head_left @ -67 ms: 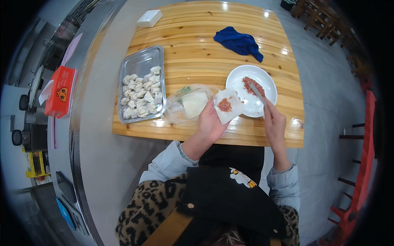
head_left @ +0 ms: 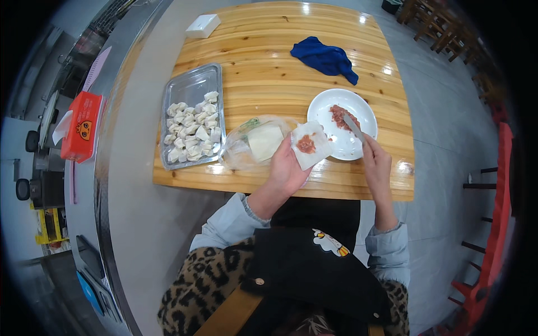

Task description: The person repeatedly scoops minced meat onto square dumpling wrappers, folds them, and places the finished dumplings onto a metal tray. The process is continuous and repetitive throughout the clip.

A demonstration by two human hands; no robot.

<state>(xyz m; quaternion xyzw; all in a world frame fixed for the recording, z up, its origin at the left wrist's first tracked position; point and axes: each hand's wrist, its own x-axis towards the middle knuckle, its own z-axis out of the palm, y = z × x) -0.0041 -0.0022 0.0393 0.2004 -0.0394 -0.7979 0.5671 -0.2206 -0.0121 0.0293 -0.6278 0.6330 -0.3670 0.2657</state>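
My left hand point(head_left: 287, 168) holds up a square dumpling wrapper point(head_left: 318, 150) with a smear of minced meat point(head_left: 306, 144) on it. The wrapper lies over the fingers, just left of a white plate point(head_left: 367, 147). In my right hand point(head_left: 377, 167) a flat knife point(head_left: 353, 127) is gripped by its handle, its tip touching the pink minced meat point(head_left: 339, 116) on that plate. A plastic bag point(head_left: 238, 151) left of my left hand holds a stack of pale wrappers point(head_left: 264, 141). Further left, a metal tray point(head_left: 190, 84) carries several folded dumplings point(head_left: 193, 120).
A crumpled blue cloth point(head_left: 325, 57) lies beyond the plate. At the far left of the wooden table point(head_left: 258, 61) sits a white box point(head_left: 203, 26). A red tissue pack point(head_left: 83, 127) rests on the metal counter to the left. Red stools point(head_left: 493, 241) stand at the right.
The knife's tip has shifted slightly right and down on the meat, with my right hand moving a little. My left hand holds the wrapper almost still.
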